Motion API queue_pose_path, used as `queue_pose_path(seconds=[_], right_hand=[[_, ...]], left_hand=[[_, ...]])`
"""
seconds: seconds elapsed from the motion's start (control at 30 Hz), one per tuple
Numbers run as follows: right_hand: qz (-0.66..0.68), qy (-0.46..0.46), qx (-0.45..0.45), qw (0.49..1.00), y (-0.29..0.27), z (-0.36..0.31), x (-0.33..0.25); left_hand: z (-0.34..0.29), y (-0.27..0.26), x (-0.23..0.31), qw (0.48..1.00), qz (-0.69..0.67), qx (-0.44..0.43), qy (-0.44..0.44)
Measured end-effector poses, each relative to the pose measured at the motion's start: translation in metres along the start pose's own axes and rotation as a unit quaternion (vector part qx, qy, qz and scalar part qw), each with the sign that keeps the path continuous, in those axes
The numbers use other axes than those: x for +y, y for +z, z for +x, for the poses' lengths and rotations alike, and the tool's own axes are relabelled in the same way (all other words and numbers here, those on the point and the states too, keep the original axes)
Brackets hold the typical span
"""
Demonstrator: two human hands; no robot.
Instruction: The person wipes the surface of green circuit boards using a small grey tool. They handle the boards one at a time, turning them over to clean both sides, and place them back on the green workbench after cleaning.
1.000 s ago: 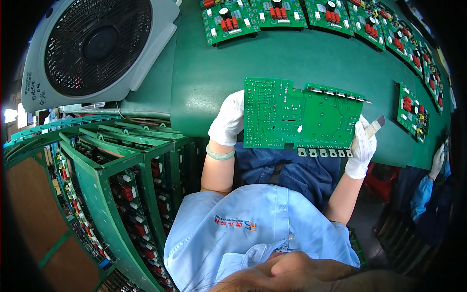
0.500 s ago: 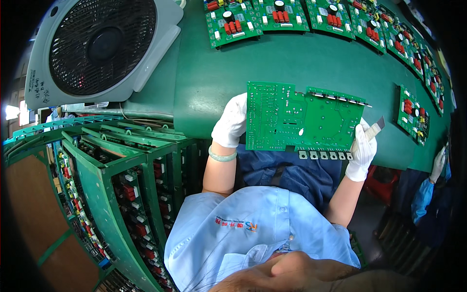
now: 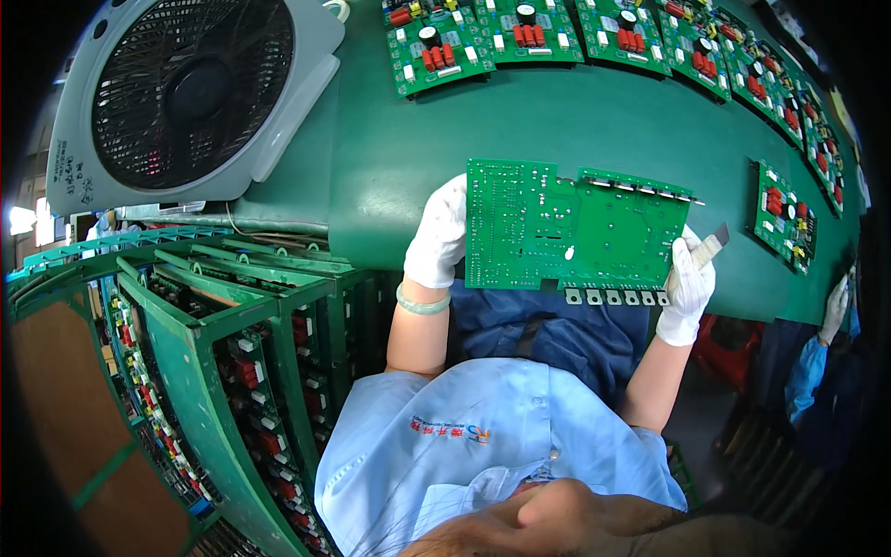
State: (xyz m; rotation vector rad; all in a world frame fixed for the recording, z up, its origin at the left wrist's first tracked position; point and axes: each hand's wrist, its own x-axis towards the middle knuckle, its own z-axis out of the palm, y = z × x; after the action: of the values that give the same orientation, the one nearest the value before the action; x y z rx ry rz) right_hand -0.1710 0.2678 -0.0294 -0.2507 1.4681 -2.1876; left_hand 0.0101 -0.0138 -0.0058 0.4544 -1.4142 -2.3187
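Note:
A green circuit board [image 3: 575, 232] is held up in front of me, its solder side showing. My left hand [image 3: 440, 232], in a white glove, is closed on the board's left edge, its fingertips hidden behind it. My right hand [image 3: 690, 288], also gloved, grips the lower right edge. The same hand carries a tool with a flat grey blade and a pale wrapped handle [image 3: 707, 251], pointing up and right. Several metal tabs with holes [image 3: 613, 297] stick out along the board's lower edge.
Several populated circuit boards [image 3: 529, 37] line the far side of the green table [image 3: 399, 167]; another board [image 3: 784, 218] lies at right. A grey box fan [image 3: 200, 88] stands at far left. Below it is a green rack [image 3: 241, 316] with boards. At far right is another person's gloved hand [image 3: 835, 306].
The board and both hands stay nearly in place. The whole view has shifted very slightly; my grip looks the same.

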Motion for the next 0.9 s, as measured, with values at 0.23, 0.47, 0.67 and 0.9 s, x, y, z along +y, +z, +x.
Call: queue_pose_path(seconds=[0.23,0.47,0.67,0.9], right_hand=[[-0.011,0.024,0.008,1.000,0.010,-0.001,-0.008],[-0.137,0.071,0.056,0.986,0.023,-0.001,-0.022],[-0.097,0.055,0.026,0.993,0.021,-0.001,-0.020],[-0.282,0.107,0.046,0.952,0.024,0.000,-0.027]], left_hand=[[0.012,0.006,0.005,0.995,0.026,0.090,-0.020],[0.010,-0.017,0.008,0.999,-0.020,0.027,-0.042],[0.007,-0.024,0.005,0.999,0.007,0.006,-0.041],[0.006,-0.012,0.013,0.997,0.045,0.035,-0.044]])
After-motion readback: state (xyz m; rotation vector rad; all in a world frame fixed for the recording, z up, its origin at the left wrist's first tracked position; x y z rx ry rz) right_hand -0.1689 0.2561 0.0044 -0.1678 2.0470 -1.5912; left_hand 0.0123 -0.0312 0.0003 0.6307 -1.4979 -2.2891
